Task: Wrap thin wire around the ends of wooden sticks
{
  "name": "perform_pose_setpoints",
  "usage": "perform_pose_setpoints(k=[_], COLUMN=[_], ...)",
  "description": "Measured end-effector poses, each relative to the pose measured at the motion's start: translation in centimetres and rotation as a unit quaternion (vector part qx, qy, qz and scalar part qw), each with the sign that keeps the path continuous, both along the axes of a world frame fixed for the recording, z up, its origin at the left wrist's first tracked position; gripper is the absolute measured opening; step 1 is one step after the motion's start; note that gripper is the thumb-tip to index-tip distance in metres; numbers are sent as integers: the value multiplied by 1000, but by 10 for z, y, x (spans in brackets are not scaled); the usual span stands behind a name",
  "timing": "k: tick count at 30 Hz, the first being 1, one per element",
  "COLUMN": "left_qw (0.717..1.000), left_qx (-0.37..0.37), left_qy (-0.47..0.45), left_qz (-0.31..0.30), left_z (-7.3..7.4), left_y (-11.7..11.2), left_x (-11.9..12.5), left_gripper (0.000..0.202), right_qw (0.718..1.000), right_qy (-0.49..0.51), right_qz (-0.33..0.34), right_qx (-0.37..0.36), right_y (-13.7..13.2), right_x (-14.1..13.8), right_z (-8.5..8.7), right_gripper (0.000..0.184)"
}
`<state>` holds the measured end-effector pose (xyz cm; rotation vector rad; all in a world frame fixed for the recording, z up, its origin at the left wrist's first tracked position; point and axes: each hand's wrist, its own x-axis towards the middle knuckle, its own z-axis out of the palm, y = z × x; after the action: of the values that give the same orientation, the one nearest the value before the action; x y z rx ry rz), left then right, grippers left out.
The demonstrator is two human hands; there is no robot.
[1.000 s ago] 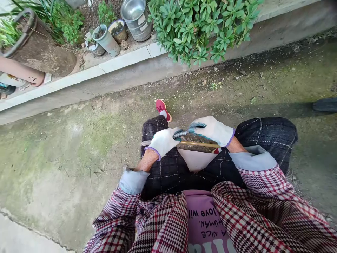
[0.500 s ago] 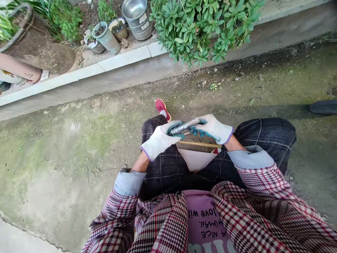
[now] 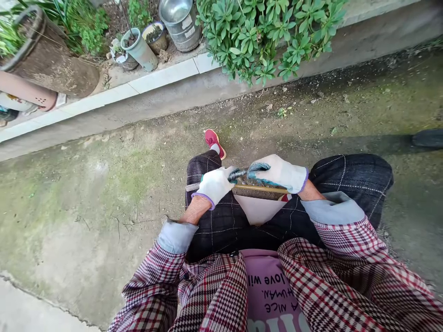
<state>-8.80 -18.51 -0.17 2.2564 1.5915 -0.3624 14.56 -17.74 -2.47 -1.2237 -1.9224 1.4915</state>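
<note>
left fingers [image 3: 229, 176] are curled tight around one end of a short ridged metal rod [image 3: 239, 174], kinda spring-looking, grey and shiny. right fingers [image 3: 259, 168] are closed over the other end, their teal-coated tips pinching it from above. so both hands have a full grip on it, neither one is open at all. only a small bit of the rod shows in the gap between the two gloves. it sits roughly level, held just above the lap, between the knees.

left hand [image 3: 215, 185] and right hand [image 3: 281, 172] both wear white knit gloves with purple cuffs. bare wrists show past them, then grey cuffs and red plaid sleeves [image 3: 349, 249].

just under the hands a thin wooden strip [image 3: 265, 188] lies across the thighs, with something brownish right behind it that i can't make out. below that a white piece [image 3: 258, 210] sits in the gap between the legs. dark checked trousers [image 3: 349, 175], and a pink shirt with lettering shows at the bottom.

further out a red shoe [image 3: 213, 139] pokes out past the left knee on mossy, dirty concrete ground [image 3: 86, 193]. a dark shoe [image 3: 427, 137] sits well off at the right edge. along the top runs a raised kerb [image 3: 162, 78] with a bushy green plant [image 3: 263, 37] hanging over it, a metal bucket [image 3: 180, 18], a couple of small pots [image 3: 140, 46] and a big brown pot [image 3: 48, 64] on the left.
</note>
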Motion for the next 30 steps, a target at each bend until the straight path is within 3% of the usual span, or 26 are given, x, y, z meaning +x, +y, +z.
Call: perform_pose_setpoints(k=[5, 9, 12, 17, 20, 23, 27, 30], left_qw=[997, 983, 962, 922, 927, 945, 969, 988], left_qx=[-13, -55, -68, -36, 3, 28, 34, 11], left_qy=[-12, -135, -258, -376, -347, -284, -192, -109], left_qz=[-74, -108, -63, 83, 141, 158, 151, 106], left_z=[-1, 10, 20, 21, 15, 12, 10, 7], left_y=[-5, -5, -4, -1, 2, 6, 8, 9], left_x=[0, -1, -4, -10, -12, -13, -12, -9], left_gripper=[33, 34, 43, 51, 50, 48, 46, 49], right_qw=[995, 991, 997, 991, 995, 999, 999, 997], right_qy=[-64, -74, -28, 38, 29, 19, 20, 13], right_qz=[-61, -94, -75, -98, -75, -31, 48, 73], right_qx=[51, 53, 18, -77, -60, -28, -7, 2], right_y=[7, 14, 13, 5, 4, 3, 0, -3], right_x=[1, 2, 0, -7, -10, -11, -11, -8], right_z=[-3, -9, -8, -4, -5, -7, -7, -8], right_gripper=[22, 19, 19, 26, 25, 22, 23, 27])
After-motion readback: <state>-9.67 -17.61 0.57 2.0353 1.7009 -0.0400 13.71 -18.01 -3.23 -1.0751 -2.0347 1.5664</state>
